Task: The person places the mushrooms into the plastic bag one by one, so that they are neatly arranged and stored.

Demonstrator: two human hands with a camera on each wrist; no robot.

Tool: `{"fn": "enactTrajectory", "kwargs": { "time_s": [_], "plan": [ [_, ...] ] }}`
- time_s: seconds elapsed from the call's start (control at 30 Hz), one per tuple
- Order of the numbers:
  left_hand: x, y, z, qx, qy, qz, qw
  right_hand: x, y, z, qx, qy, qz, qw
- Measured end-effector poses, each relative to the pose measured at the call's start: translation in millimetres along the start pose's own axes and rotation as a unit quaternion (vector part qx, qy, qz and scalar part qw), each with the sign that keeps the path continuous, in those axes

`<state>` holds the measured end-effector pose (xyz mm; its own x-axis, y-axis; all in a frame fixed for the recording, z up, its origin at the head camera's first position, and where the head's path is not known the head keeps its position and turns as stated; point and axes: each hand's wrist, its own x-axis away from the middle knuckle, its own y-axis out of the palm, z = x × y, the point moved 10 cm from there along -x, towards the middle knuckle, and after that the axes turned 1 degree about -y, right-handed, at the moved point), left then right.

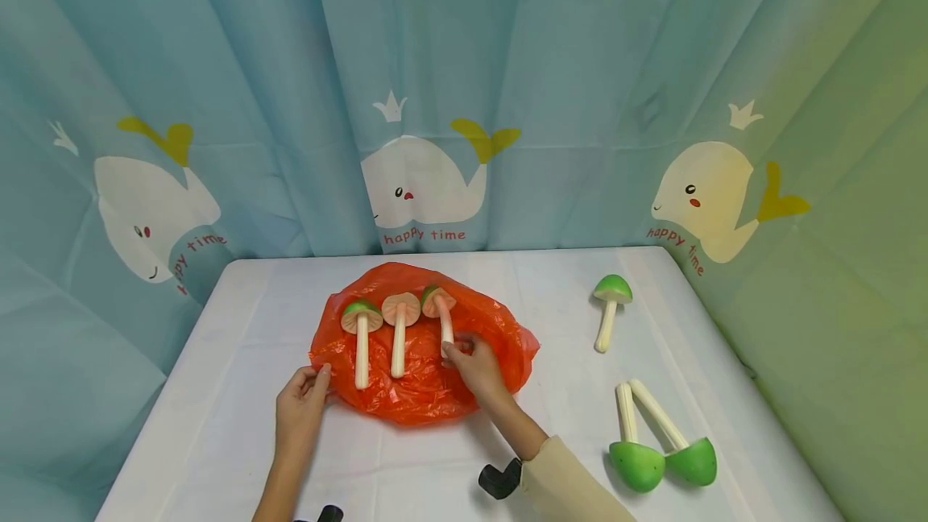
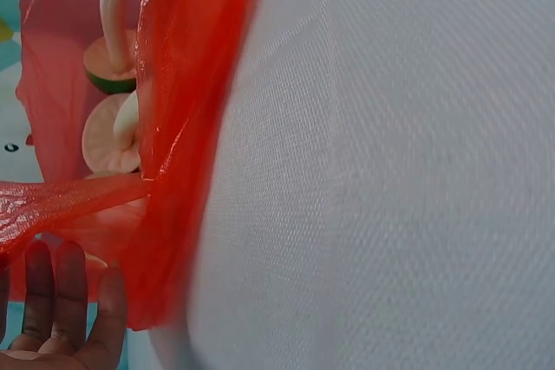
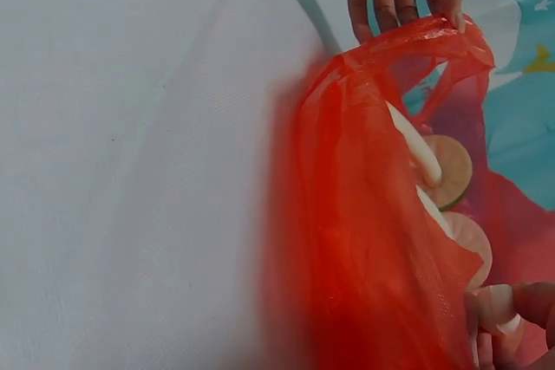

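Note:
A red plastic bag (image 1: 424, 405) lies spread on the table with three toy mushrooms on it. The left mushroom (image 1: 362, 353) and the middle mushroom (image 1: 399, 345) rest side by side, stems toward the person. At their right, my right hand (image 1: 480, 369) pinches the stem end of the third mushroom (image 1: 445, 327), whose cap points away. My left hand (image 1: 297, 409) pinches the bag's left edge between thumb and finger; in the right wrist view the left hand's other fingers (image 3: 404, 4) hang fairly straight behind that edge.
On the white table (image 1: 217, 425), a green-capped mushroom (image 1: 609, 316) lies at the right rear. Two more, one mushroom (image 1: 636, 466) and another mushroom (image 1: 692, 461), lie nearer with stems pointing away. A whale-print curtain (image 1: 580, 103) surrounds the table. A black device (image 1: 500, 479) sits by the right sleeve.

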<state>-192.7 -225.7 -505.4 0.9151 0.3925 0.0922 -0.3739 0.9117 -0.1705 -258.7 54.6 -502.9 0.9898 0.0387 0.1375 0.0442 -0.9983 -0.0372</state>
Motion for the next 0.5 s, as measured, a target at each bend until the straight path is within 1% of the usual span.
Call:
{"fn": "enactTrajectory", "kwargs": {
  "time_s": [0.1, 0.13, 0.27, 0.33, 0.5],
  "plan": [
    [0.6, 0.1, 1.3, -0.008, 0.003, 0.001, 1.0000, -2.9, 1, 4, 0.007, 0.009, 0.008, 0.9999],
    [0.8, 0.1, 1.6, -0.009, 0.004, 0.002, 1.0000, -4.9, 1, 7, 0.007, 0.009, 0.012, 0.9999],
    [1.5, 0.4, 2.2, -0.008, 0.005, 0.002, 1.0000, -6.7, 0, 12, 0.017, 0.006, 0.020, 0.9996],
    [1.8, 0.5, 2.3, -0.004, 0.005, 0.001, 1.0000, -6.4, 0, 13, 0.027, 0.005, 0.016, 0.9995],
    [1.2, -0.4, 2.4, -0.001, 0.005, 0.004, 1.0000, -6.3, 3, 17, 0.075, 0.003, -0.007, 0.9972]
  ]
}}
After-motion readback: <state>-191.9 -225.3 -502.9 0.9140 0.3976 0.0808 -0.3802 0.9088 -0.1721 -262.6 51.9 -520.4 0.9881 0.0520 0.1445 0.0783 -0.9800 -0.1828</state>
